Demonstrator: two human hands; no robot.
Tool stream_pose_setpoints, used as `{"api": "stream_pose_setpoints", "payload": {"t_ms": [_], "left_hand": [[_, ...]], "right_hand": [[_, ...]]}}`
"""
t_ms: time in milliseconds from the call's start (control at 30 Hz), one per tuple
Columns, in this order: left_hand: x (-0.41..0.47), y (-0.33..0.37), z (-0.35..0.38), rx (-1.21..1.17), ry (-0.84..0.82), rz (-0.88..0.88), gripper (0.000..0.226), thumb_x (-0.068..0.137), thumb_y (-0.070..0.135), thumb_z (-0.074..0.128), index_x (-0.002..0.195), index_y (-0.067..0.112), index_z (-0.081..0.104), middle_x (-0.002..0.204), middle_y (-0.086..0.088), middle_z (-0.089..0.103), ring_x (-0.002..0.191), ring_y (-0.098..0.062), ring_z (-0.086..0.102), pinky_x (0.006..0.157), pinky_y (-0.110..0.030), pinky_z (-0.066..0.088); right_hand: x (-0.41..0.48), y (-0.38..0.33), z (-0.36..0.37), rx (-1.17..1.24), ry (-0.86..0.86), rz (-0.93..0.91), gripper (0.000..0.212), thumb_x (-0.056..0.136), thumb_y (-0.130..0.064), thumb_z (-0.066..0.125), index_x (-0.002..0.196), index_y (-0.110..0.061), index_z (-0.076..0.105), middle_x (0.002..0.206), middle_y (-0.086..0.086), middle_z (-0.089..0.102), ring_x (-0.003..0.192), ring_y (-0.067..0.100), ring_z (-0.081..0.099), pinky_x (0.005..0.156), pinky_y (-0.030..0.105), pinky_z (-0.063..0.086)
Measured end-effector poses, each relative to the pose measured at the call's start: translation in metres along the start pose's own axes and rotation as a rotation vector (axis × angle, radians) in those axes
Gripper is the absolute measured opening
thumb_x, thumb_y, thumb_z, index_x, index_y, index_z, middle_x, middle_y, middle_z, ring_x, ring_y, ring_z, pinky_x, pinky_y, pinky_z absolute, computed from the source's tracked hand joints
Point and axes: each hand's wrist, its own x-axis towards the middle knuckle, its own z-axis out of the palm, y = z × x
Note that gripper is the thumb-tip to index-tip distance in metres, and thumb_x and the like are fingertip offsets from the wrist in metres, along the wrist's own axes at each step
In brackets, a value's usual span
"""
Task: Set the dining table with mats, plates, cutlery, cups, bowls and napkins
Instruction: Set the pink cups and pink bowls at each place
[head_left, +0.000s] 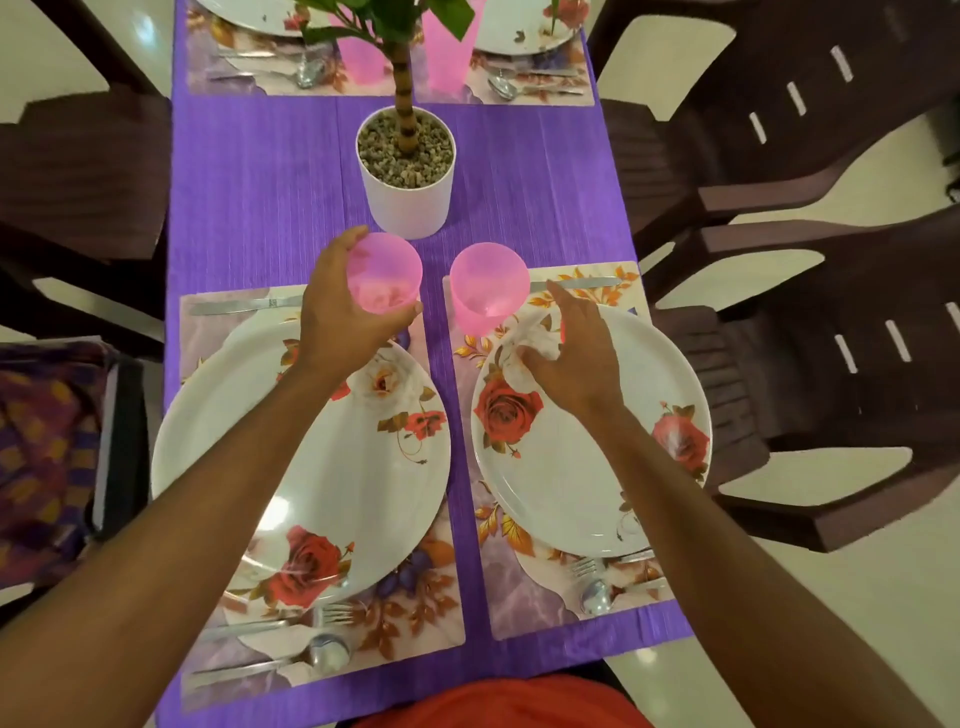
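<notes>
My left hand (340, 306) grips a pink cup (387, 270) at the far edge of the near left mat (208, 332). A second pink cup (488, 288) stands on the near right mat's (519, 608) far corner. My right hand (571, 353) hovers open just right of that cup, over the right rose plate (587, 467), fingers apart and holding nothing. The left rose plate (322, 483) lies under my left forearm. A knife (244, 305) lies beyond the left plate, another knife (582, 283) beyond the right. Forks and spoons (322, 649) lie near each plate's front.
A white pot with a plant (408, 171) stands mid-table on the purple cloth (260, 197), just beyond the cups. Two more set places with pink cups (447, 57) are at the far end. Dark plastic chairs (831, 364) flank both sides.
</notes>
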Motion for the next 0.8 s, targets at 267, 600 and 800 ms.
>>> {"api": "stream_pose_setpoints", "payload": {"t_ms": [267,600,800], "left_hand": [[-0.001,0.004,-0.005,0.037,-0.077,-0.022,0.107,0.066,0.035,0.091,0.152,0.029,0.028,0.15,0.0,0.039,0.133,-0.021,0.042,0.106,-0.047,0.045],[-0.039,-0.002,-0.042,0.057,-0.065,-0.069,0.1,0.063,0.04,0.089,0.147,0.028,0.037,0.142,-0.005,0.045,0.123,-0.015,0.048,0.098,-0.035,0.047],[-0.106,-0.028,-0.073,0.03,0.061,-0.062,0.015,0.088,0.02,0.071,0.103,0.019,0.07,0.107,0.003,0.07,0.1,-0.012,0.065,0.093,-0.027,0.053]], "right_hand": [[-0.057,0.015,0.03,-0.222,0.142,-0.086,0.046,0.092,-0.043,0.063,0.131,-0.019,0.057,0.137,0.011,0.059,0.12,0.033,0.059,0.097,0.05,0.054],[-0.085,0.001,0.021,-0.041,-0.018,0.001,0.038,0.086,-0.044,0.069,0.117,-0.024,0.069,0.124,0.004,0.063,0.112,0.027,0.059,0.091,0.041,0.053],[-0.113,-0.031,0.019,0.245,-0.053,-0.013,0.018,0.093,-0.03,0.061,0.099,-0.024,0.076,0.096,-0.009,0.073,0.084,0.006,0.062,0.082,0.027,0.052]]}}
